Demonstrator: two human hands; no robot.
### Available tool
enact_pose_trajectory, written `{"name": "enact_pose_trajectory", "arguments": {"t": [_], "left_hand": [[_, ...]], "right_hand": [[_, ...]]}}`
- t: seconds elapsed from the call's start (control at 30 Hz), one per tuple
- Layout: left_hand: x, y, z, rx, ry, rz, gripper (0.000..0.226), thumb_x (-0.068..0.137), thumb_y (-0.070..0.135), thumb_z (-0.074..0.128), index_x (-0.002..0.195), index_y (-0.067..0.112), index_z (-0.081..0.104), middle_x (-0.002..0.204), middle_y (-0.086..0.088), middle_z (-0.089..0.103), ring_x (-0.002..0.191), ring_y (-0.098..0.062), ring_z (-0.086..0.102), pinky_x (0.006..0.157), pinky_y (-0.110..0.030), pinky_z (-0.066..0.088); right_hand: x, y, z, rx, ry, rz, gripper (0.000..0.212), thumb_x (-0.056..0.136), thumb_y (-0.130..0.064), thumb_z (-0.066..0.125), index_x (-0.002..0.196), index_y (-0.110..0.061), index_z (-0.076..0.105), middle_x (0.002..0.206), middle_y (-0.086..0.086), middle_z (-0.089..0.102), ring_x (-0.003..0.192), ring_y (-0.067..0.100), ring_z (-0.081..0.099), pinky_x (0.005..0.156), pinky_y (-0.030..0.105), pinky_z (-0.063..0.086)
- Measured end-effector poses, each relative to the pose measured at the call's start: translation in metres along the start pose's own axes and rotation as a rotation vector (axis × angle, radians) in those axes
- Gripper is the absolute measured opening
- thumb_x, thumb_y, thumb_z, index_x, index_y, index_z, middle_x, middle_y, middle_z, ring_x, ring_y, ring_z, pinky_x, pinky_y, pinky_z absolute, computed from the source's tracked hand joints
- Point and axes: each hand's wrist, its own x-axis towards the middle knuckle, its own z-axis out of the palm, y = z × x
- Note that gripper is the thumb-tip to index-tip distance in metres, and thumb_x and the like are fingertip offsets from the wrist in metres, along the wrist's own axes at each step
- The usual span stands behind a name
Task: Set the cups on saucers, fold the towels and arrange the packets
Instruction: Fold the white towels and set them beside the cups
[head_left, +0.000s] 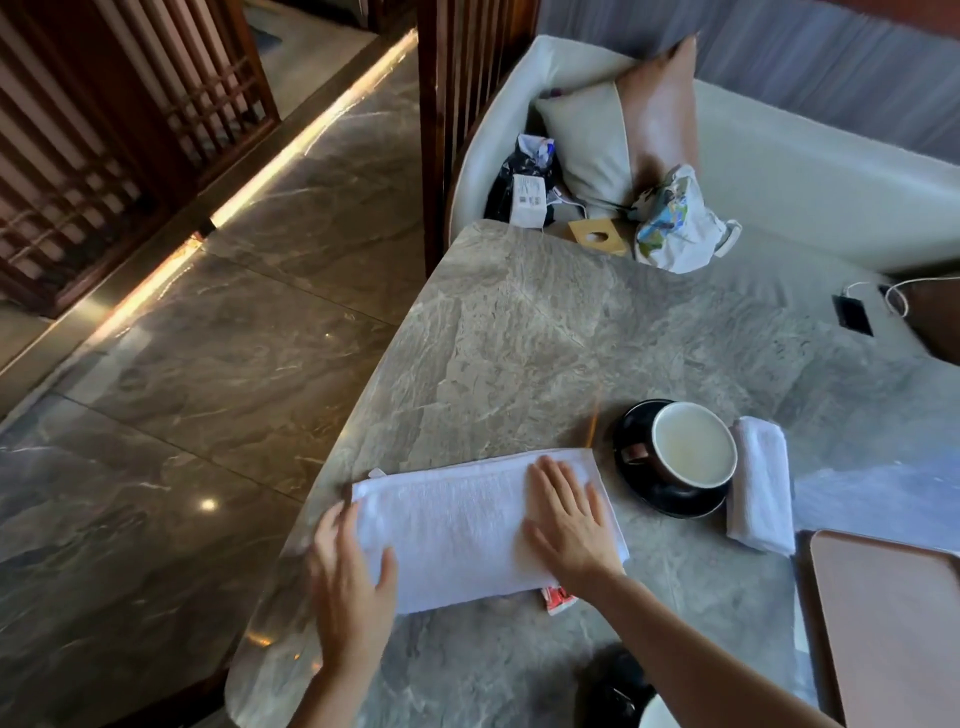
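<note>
1. From where I stand, 1 cup (693, 449) already sits on its dark saucer (670, 499) on the stone table (519, 332), so that part looks done for this setting.
2. Just right of the saucer, touching its rim, lies a small folded towel (761, 486), which I take as finished.
3. The work in hand is the larger white towel (457, 525), lying flat near the table's front-left edge as a long band; I judge it partly folded, with at least 1 more fold to go.
4. The left hand (353, 577) rests at the towel's left end, fingers loosely spread, thumb on the cloth; whether it grips the edge I cannot tell.
5. The right hand (569, 525) lies flat on the towel's right part, fingers together, pressing down.
6. A red and white packet (558, 597) peeps out from under the towel's near edge, just by the right wrist; arranging the packets seems yet to come.
7. A pinkish tray (893, 623) sits at the far right.
</note>
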Motion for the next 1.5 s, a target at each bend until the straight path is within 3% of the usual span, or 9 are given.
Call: {"name": "enact_pose_trajectory", "arguments": {"t": [0.17,0.37,0.5,0.7,0.9,1.07,1.23,1.37,1.5], "left_hand": [[-0.027,-0.005,-0.009,0.078,-0.106,-0.357,0.046,0.066,0.028,0.079,0.102,0.007,0.061,0.119,-0.020,0.051,0.107,-0.040,0.046,0.084,-0.049,0.035],[-0.029,0.009,-0.013,0.005,-0.213,-0.089,0.025,0.064,0.005,0.073,0.087,0.001,0.062,0.097,-0.019,0.063,0.094,-0.041,0.058,0.073,-0.044,0.045],[-0.034,0.019,-0.019,-0.024,-0.162,0.246,0.047,0.048,-0.007,0.077,0.090,0.011,0.068,0.085,-0.008,0.071,0.083,-0.031,0.068,0.076,-0.031,0.049],[-0.045,0.033,-0.032,-0.282,-0.138,0.209,0.044,0.062,-0.010,0.058,0.091,0.023,0.055,0.088,0.008,0.060,0.083,-0.019,0.056,0.069,-0.019,0.039],[-0.021,0.052,-0.039,-0.668,-0.183,0.050,0.038,0.071,-0.010,0.056,0.094,0.020,0.056,0.087,0.009,0.060,0.083,-0.010,0.058,0.070,-0.018,0.042],[0.017,0.085,-0.053,-0.899,-0.159,0.007,0.032,0.083,0.004,0.063,0.058,0.020,0.052,0.049,0.015,0.043,0.051,0.003,0.035,0.050,-0.018,0.028],[0.066,0.145,-0.117,-1.122,-0.113,0.200,0.029,0.091,0.007,0.052,0.064,0.014,0.046,0.060,-0.002,0.038,0.060,-0.002,0.032,0.052,-0.021,0.023],[0.087,0.171,-0.170,-1.121,-0.124,0.302,0.021,0.092,0.015,0.052,0.072,0.018,0.057,0.074,-0.005,0.050,0.070,-0.008,0.043,0.058,-0.016,0.034],[0.084,0.160,-0.206,-0.999,-0.235,0.386,0.040,0.092,0.021,0.050,0.066,0.043,0.071,0.063,0.030,0.066,0.063,0.016,0.057,0.060,-0.002,0.042]], "right_hand": [[-0.014,-0.040,-0.010,0.127,0.184,0.071,0.066,0.085,-0.028,0.049,0.145,-0.016,0.024,0.156,0.003,0.019,0.146,0.021,0.010,0.119,0.037,0.009],[-0.023,-0.106,-0.023,0.167,0.168,-0.299,0.066,0.079,-0.010,0.043,0.142,-0.025,0.032,0.155,0.006,0.022,0.144,0.023,0.016,0.119,0.040,0.014],[-0.016,-0.131,-0.033,-0.203,0.138,-0.692,0.065,0.074,0.001,0.047,0.133,-0.026,0.044,0.158,0.011,0.015,0.145,0.033,0.010,0.116,0.054,0.009],[-0.006,-0.112,-0.066,-0.414,0.202,-0.672,0.037,0.084,-0.014,0.056,0.118,-0.030,0.060,0.147,0.007,0.040,0.143,0.029,0.024,0.113,0.058,0.014],[-0.007,-0.055,-0.110,-0.066,0.258,-0.427,0.014,0.073,-0.025,0.068,0.086,-0.029,0.066,0.123,0.000,0.056,0.120,0.024,0.048,0.097,0.037,0.038],[0.001,-0.052,-0.159,0.392,0.389,-0.234,0.024,0.070,-0.009,0.076,0.091,-0.015,0.069,0.101,0.000,0.068,0.101,0.024,0.061,0.083,0.025,0.040],[0.003,-0.075,-0.229,0.755,0.596,-0.323,0.015,0.080,-0.011,0.071,0.094,-0.014,0.069,0.094,0.004,0.072,0.090,0.018,0.065,0.082,0.037,0.050],[-0.005,-0.093,-0.267,1.103,0.491,-0.478,0.016,0.082,-0.009,0.068,0.075,-0.023,0.063,0.067,-0.013,0.064,0.066,0.001,0.056,0.062,0.016,0.047],[-0.013,-0.100,-0.262,1.340,0.183,-0.509,0.008,0.079,-0.012,0.066,0.082,-0.018,0.062,0.076,-0.006,0.067,0.073,0.007,0.064,0.072,0.022,0.055]]}}
